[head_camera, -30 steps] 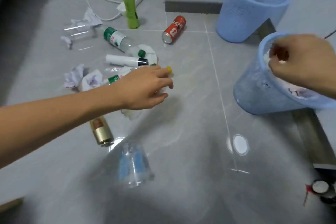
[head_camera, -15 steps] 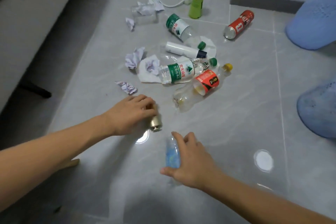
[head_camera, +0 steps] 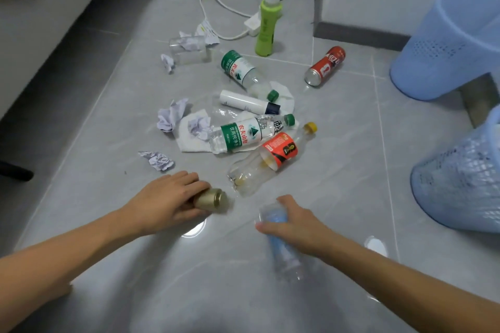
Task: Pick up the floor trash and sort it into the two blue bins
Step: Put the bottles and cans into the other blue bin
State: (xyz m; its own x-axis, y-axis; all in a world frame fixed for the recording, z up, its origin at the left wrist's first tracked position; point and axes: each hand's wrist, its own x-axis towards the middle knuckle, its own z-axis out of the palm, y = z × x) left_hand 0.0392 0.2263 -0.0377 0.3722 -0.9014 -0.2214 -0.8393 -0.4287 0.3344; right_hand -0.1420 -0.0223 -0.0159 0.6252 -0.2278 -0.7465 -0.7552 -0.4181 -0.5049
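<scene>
My left hand (head_camera: 167, 201) grips a gold can (head_camera: 212, 199) lying on the grey floor. My right hand (head_camera: 292, 224) is curled round a clear bottle with a blue label (head_camera: 281, 246), also on the floor. Beyond them lie a red-label bottle (head_camera: 270, 159), a green-label water bottle (head_camera: 240, 135), a second green-label bottle (head_camera: 243, 71), a white tube (head_camera: 246, 102), a red can (head_camera: 324, 66) and crumpled paper balls (head_camera: 158, 160). A green bottle (head_camera: 267, 24) stands upright at the back. Two blue bins stand at the right, one far (head_camera: 446, 46) and one near (head_camera: 460, 186).
A white cable and power strip (head_camera: 251, 25) lie behind the green bottle. A clear cup with paper in it (head_camera: 189, 48) lies at the back left. A grey sofa base (head_camera: 40, 43) runs along the left, and a wall corner (head_camera: 359, 32) stands behind the red can.
My right hand left the near bin and came down onto the blue-label bottle. My left hand dropped from above the trash pile onto the gold can and now grips it.
</scene>
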